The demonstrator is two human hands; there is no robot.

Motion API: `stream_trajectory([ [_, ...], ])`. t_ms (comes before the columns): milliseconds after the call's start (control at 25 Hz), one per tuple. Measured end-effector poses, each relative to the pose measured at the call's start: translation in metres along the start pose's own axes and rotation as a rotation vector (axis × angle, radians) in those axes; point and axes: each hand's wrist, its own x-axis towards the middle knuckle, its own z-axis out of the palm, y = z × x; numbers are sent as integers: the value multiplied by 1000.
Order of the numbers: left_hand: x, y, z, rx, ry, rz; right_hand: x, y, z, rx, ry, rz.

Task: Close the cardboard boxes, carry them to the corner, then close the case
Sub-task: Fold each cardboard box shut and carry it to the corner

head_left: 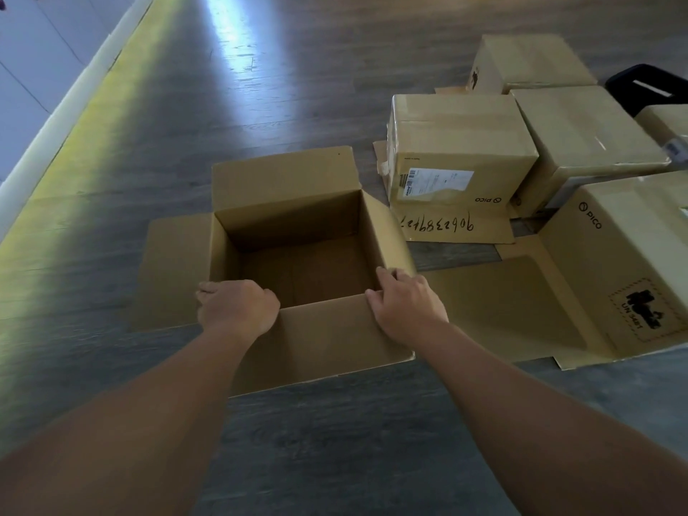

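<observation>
An open cardboard box (298, 251) sits on the grey floor (335, 459), all four flaps spread outward. The left hand (236, 309) curls over the near-left corner of its rim, and the right hand (405, 305) pinches the near-right corner where the right flap meets the near flap. Closed boxes (458, 143) crowd its right side; bare floor stretches left toward the yellow strip (100, 117) along the wall.

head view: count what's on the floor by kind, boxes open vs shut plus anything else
open-top cardboard box: 1
closed-top cardboard boxes: 5 (one cut off at the right edge)
black case: 1
total: 7
</observation>
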Motion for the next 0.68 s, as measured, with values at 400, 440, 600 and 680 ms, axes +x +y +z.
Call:
stream_trajectory([
  [400,-103,186,21,-205,451,1115,-14,116,-34,203,202,219],
  [440,-117,200,33,-188,394,1173,-17,135,-35,190,192,270],
  [600,-137,231,89,-87,57,1008,-31,211,-35,126,137,462],
  [680,-129,239,114,-36,-82,835,-42,248,-31,67,31,580],
])
